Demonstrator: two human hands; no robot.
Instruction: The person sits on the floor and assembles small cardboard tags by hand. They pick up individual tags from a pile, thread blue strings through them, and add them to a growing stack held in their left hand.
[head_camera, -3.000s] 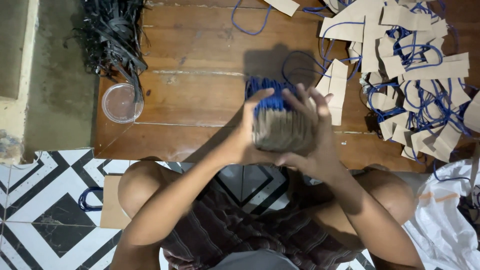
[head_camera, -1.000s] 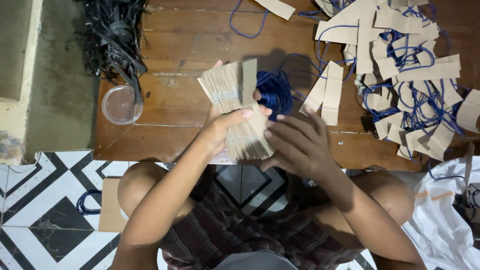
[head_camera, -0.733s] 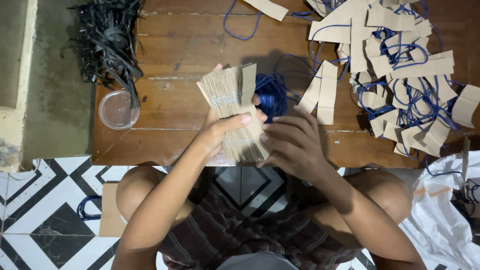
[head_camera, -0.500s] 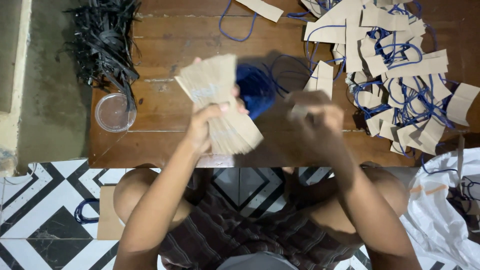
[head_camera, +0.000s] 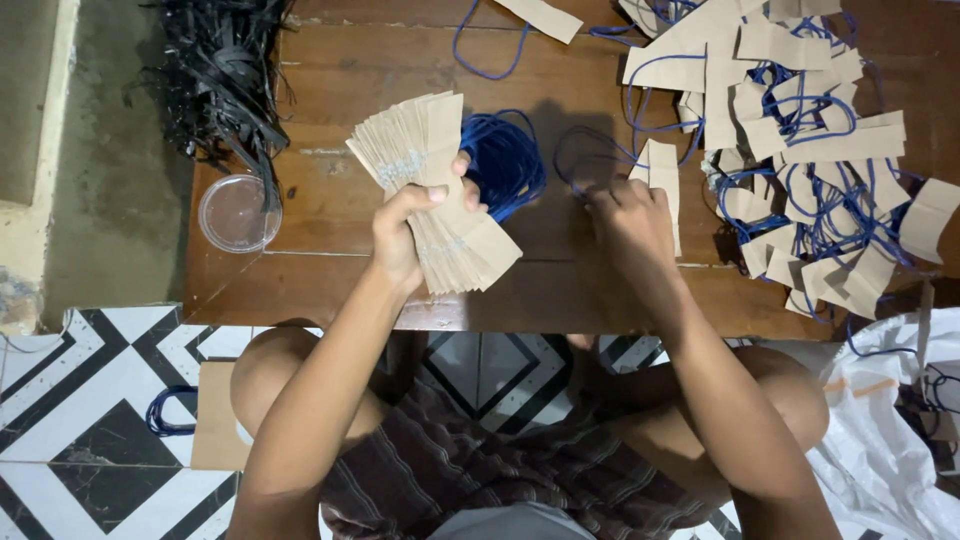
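My left hand (head_camera: 405, 235) grips a thick fanned stack of brown paper tags (head_camera: 430, 185) above the low wooden table (head_camera: 340, 200), and a bundle of blue cords (head_camera: 505, 160) hangs from the stack. My right hand (head_camera: 630, 220) rests on the table to the right, its fingers touching a single brown tag (head_camera: 660, 170) with a blue cord loop (head_camera: 585, 160) beside it.
A big heap of brown tags with blue cords (head_camera: 810, 150) covers the table's right side. A clear round plastic lid (head_camera: 238, 212) lies at the left edge, below a pile of black strips (head_camera: 220, 80). A white plastic bag (head_camera: 890, 440) lies at my right knee.
Both hands held the stack together before. My right hand has let go and moved right to a loose tag, while my left hand lifted the fanned stack to the left.
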